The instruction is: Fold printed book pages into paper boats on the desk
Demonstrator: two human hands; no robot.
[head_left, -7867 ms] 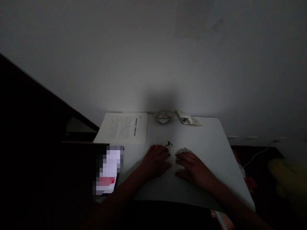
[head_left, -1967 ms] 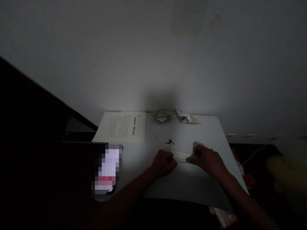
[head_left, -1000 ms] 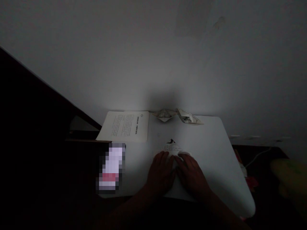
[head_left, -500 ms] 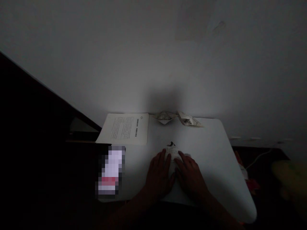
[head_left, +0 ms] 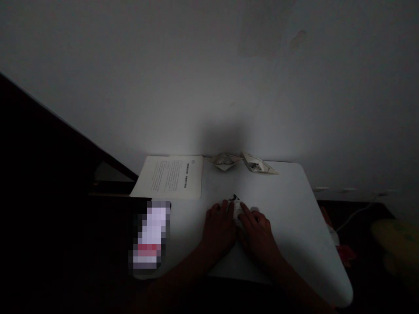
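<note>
A small piece of folded printed paper (head_left: 237, 208) lies on the white table, with a dark printed patch at its far tip. My left hand (head_left: 218, 229) is closed at its left side, fingers bent close together and holding it down. From the right, my right hand (head_left: 257, 231) holds the same paper, index finger stretched along it and the other fingers curled. Both thumbs are close together near the paper's lower part, which the hands largely hide. Two folded paper boats, one on the left (head_left: 224, 162) and one on the right (head_left: 259, 165), stand beyond the hands.
Printed sheets (head_left: 168, 176) lie at the table's back left. A phone with a blurred-out screen (head_left: 151, 235) rests near the left edge. The white table (head_left: 294, 209) meets a grey wall (head_left: 147, 87). A pale cable (head_left: 355, 212) and red items (head_left: 345, 255) are at the right.
My fingers have drawn in and bent more over the folded paper, and my hands have come closer together. The paper boats and sheets stay in place.
</note>
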